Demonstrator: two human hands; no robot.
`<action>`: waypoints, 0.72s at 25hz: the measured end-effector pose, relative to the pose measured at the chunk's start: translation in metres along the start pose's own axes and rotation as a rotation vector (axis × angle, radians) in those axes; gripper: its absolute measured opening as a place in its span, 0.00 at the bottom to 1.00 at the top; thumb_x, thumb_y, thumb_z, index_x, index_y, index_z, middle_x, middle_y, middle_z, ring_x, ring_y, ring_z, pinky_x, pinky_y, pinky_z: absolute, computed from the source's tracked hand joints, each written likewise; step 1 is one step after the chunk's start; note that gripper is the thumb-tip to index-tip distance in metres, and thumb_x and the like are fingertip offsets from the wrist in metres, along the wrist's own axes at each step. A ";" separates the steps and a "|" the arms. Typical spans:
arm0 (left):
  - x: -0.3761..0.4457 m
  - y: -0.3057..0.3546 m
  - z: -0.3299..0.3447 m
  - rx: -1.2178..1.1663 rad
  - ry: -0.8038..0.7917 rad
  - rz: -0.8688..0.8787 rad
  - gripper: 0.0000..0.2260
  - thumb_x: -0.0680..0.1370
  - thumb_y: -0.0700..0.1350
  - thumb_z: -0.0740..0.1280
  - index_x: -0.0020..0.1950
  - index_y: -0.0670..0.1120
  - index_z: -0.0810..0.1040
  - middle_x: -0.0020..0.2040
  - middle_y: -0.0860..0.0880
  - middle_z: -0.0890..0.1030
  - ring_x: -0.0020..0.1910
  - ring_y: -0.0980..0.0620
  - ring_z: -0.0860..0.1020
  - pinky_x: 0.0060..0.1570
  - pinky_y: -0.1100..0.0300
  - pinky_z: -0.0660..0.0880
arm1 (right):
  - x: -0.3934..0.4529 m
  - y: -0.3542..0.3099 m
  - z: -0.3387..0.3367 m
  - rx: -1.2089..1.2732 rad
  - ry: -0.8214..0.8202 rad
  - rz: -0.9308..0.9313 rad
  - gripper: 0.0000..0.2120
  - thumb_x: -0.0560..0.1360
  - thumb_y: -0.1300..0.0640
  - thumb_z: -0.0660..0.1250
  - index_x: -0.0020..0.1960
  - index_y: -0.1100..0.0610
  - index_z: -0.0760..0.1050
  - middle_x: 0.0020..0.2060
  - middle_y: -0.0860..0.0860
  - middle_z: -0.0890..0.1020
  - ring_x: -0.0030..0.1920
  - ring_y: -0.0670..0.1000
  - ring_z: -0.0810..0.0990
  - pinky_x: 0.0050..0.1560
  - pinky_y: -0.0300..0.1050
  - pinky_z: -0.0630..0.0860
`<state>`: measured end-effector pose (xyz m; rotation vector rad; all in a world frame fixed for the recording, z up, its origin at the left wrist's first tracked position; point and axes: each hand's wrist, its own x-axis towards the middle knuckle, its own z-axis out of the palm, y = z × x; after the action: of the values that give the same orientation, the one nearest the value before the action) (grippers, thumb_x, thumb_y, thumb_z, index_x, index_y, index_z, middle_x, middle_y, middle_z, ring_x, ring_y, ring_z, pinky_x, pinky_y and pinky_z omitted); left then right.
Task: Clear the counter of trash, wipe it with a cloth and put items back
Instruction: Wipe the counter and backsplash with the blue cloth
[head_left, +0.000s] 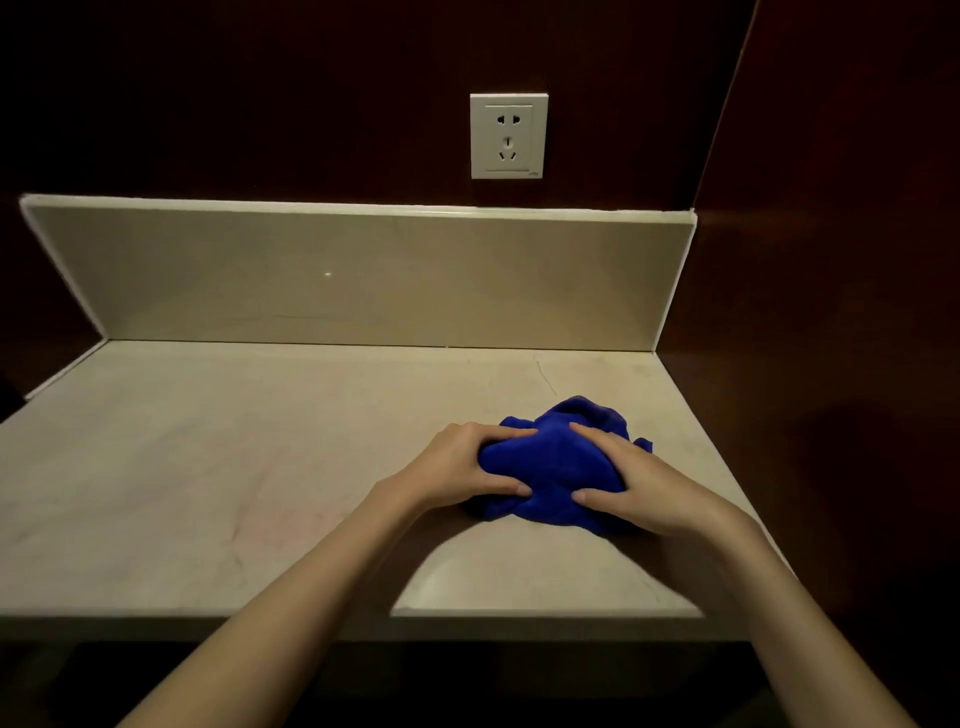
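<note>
A white wall socket is sitting on the dark brown wall panel, above the beige backsplash. A second dark panel is standing at the right, meeting the backsplash at its end.

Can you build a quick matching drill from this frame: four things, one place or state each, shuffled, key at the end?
Things:
1. crumpled blue cloth
2. white wall socket
3. pale stone counter
4. beige upstand tile strip

Places or states:
A. mounted on the dark wall above the upstand
B. standing upright along the counter's back edge
C. bunched under both hands, left hand and right hand, each with a grip on it
D. lying flat, carrying the cloth on its right part

Pairs: 1-C, 2-A, 3-D, 4-B
</note>
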<state>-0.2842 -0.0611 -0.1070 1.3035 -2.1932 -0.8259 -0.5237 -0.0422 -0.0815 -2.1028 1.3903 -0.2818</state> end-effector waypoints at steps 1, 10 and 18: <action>-0.013 0.004 0.002 0.001 -0.001 0.002 0.28 0.69 0.54 0.76 0.68 0.56 0.73 0.58 0.55 0.81 0.56 0.58 0.78 0.56 0.60 0.76 | -0.009 -0.005 0.006 -0.009 0.004 -0.015 0.36 0.75 0.48 0.67 0.76 0.43 0.50 0.73 0.44 0.62 0.70 0.46 0.64 0.70 0.47 0.65; -0.091 0.017 0.010 0.003 0.053 0.005 0.29 0.69 0.53 0.76 0.69 0.60 0.72 0.59 0.58 0.81 0.56 0.62 0.78 0.56 0.65 0.75 | -0.061 -0.028 0.050 -0.088 -0.004 -0.063 0.39 0.76 0.43 0.64 0.77 0.43 0.43 0.77 0.42 0.52 0.76 0.46 0.51 0.75 0.53 0.56; -0.071 0.000 -0.004 -0.049 0.015 0.016 0.26 0.71 0.49 0.75 0.67 0.60 0.73 0.58 0.57 0.81 0.56 0.63 0.78 0.57 0.61 0.76 | -0.030 -0.028 0.047 -0.068 0.005 -0.070 0.38 0.76 0.45 0.65 0.77 0.43 0.46 0.76 0.43 0.54 0.76 0.47 0.55 0.75 0.52 0.58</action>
<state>-0.2496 0.0006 -0.1094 1.2637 -2.1551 -0.8556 -0.4934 0.0092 -0.0983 -2.2109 1.3488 -0.2715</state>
